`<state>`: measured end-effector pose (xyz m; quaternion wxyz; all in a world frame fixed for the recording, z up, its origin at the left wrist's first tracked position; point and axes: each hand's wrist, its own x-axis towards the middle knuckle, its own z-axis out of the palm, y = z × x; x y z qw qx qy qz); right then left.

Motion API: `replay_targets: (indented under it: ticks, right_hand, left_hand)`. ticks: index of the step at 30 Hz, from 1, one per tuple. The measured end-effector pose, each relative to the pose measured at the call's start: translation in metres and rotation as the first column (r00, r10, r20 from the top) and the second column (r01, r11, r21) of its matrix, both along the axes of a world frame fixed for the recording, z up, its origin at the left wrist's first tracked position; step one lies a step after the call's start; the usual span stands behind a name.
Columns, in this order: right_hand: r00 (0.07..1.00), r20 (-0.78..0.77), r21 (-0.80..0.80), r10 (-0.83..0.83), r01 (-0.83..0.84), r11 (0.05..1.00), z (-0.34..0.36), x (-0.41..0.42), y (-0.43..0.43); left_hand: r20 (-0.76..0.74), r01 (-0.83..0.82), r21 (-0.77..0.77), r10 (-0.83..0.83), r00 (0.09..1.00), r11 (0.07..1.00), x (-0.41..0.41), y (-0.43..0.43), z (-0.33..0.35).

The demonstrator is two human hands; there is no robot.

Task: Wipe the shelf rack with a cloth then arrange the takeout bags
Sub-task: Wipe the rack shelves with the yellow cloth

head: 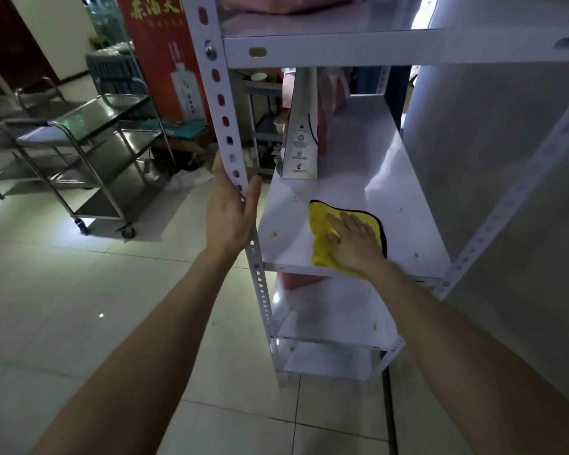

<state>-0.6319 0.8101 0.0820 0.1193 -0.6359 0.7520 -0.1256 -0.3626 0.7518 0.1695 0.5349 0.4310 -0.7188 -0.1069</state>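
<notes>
1. Head view, nearest first: two bare forearms reach forward over the pale tiled floor (pixel 112 290) toward the white shelf rack (pixel 342 188).
2. Of the two hands, the right hand (pixel 355 244) lies flat with its fingers spread and presses down on the yellow cloth (pixel 321 224). It grips nothing.
3. That black-edged cloth is bunched at the front edge of the middle shelf board, slightly overhanging it.
4. The left hand (pixel 232 208) holds the front left upright post (pixel 225 103) of the rack, with the thumb on one side and the fingers on the other.
5. Below the middle board, a red object (pixel 296 279) peeks out on the next shelf down.
6. Further back on the middle board stands a white paper bag (pixel 301 139), upright, with a red bag (pixel 330 103) just behind it.
7. On the shelf above rests a pink bag (pixel 276 3), cut off by the frame.
8. Beyond the rack, to the left, stand a steel trolley (pixel 89 142) and a red poster (pixel 165 44).
</notes>
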Motion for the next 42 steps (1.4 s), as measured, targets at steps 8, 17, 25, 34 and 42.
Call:
replay_targets:
  ticks: [8, 17, 25, 34, 42]
  right_hand:
    - [1.000, -0.011, 0.014, -0.002, 0.002, 1.000, 0.003, -0.006, -0.047]
    - [0.984, -0.094, 0.110, 0.148, -0.138, 0.984, 0.013, 0.017, -0.110]
    - [0.949, -0.139, 0.013, 0.282, -0.283, 0.959, 0.008, 0.081, -0.087]
    - [0.954, -0.093, -0.080, 0.285, -0.292, 0.953, 0.003, 0.088, -0.023]
    - [0.985, 0.133, -0.042, -0.107, 0.114, 0.993, 0.013, -0.012, -0.011]
  left_hand:
    - [-0.003, -0.134, -0.161, 0.135, 0.991, 0.978, -0.005, -0.010, -0.009]
    - [-0.058, -0.188, -0.203, 0.180, 0.982, 0.961, -0.011, -0.010, -0.013]
    - [-0.049, -0.144, -0.203, 0.137, 0.989, 0.969, -0.011, -0.009, -0.010]
    - [0.011, -0.133, -0.213, 0.138, 0.990, 0.968, -0.010, -0.005, -0.006]
    - [-0.082, -0.047, -0.295, 0.024, 0.996, 0.954, -0.009, -0.009, 0.008]
